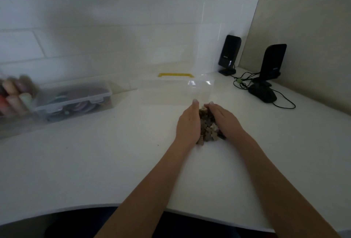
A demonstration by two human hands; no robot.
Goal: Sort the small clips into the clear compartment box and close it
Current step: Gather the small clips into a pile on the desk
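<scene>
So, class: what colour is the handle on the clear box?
Yellow handle on the clear box, head view.

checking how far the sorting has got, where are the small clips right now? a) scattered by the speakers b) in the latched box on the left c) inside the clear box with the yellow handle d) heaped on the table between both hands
d: the small clips lie in a heap on the white table, with the left hand and right hand cupped against either side, just in front of the clear box.

Clips (209, 125) brown-grey — box handle (175, 75) yellow — speakers (228, 53) black — table (95, 161) white.
</scene>
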